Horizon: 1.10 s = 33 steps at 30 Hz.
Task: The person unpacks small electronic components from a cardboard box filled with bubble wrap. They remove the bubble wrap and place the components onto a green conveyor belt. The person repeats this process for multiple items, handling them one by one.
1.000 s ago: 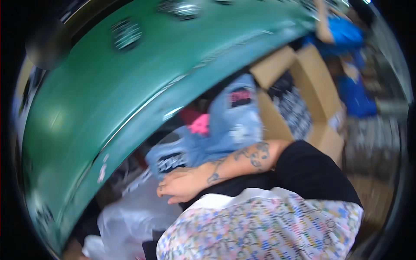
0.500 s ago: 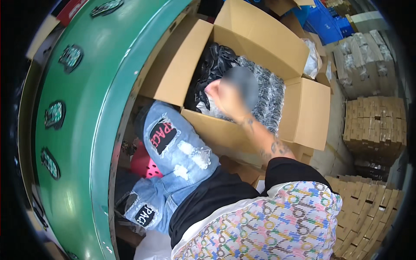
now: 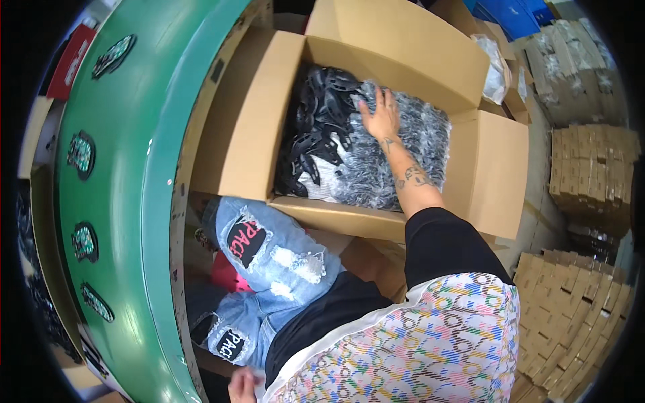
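My right hand [image 3: 381, 115] rests inside a large open cardboard box [image 3: 336, 209]. Its fingers are spread on a layer of items wrapped in clear plastic [image 3: 423, 138], and it grips nothing. Left of it in the same box lies a heap of loose black plastic pieces [image 3: 326, 101], their kind unclear. Pale ribbed material [image 3: 321, 178] shows beneath them. My left hand [image 3: 243, 387] is partly cut off by the lower edge beside my apron. Its fingers are bent together, and whatever they hold is hidden.
On the left runs a green conveyor belt [image 3: 127, 221] carrying several small dark pieces with glittery green faces [image 3: 84, 240]. Stacked cartons [image 3: 571, 322] stand on the right. Behind the box are blue crates [image 3: 507, 19] and a white plastic bag [image 3: 490, 67].
My right hand has moved from the black pieces onto the plastic-wrapped layer and spread its fingers. My left hand has come into view at the bottom. The pieces on the belt have shifted.
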Each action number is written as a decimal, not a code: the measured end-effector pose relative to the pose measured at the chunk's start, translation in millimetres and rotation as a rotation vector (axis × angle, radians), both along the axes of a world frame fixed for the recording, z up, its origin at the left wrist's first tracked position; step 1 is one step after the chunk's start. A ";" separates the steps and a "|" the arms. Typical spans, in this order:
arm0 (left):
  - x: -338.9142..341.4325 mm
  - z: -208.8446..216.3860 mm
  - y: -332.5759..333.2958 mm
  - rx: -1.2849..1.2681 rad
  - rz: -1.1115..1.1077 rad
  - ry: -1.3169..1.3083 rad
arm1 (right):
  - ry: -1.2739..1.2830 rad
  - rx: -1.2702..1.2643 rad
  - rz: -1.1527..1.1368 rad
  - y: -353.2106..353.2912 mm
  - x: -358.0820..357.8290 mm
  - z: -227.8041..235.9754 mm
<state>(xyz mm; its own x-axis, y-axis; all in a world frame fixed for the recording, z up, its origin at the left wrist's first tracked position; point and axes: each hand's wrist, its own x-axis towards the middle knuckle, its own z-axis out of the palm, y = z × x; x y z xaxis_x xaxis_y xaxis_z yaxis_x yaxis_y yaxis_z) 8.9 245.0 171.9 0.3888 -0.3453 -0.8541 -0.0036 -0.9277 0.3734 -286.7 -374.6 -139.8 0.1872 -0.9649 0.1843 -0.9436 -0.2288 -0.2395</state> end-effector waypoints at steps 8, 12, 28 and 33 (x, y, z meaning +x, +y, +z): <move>26.8 -79.4 -101.5 -0.532 -0.555 -0.518 | 0.058 0.058 0.113 5.0 13.1 17.4; 39.6 -90.6 -94.4 -0.549 -0.554 -0.522 | -0.034 0.040 0.151 2.3 17.1 22.2; 50.9 -112.1 -51.9 -0.466 -0.357 -0.688 | -0.381 0.108 -0.292 -22.0 32.9 17.8; 56.6 -126.9 -32.7 -0.469 -0.311 -0.730 | -0.376 0.384 -0.547 -42.8 15.1 15.9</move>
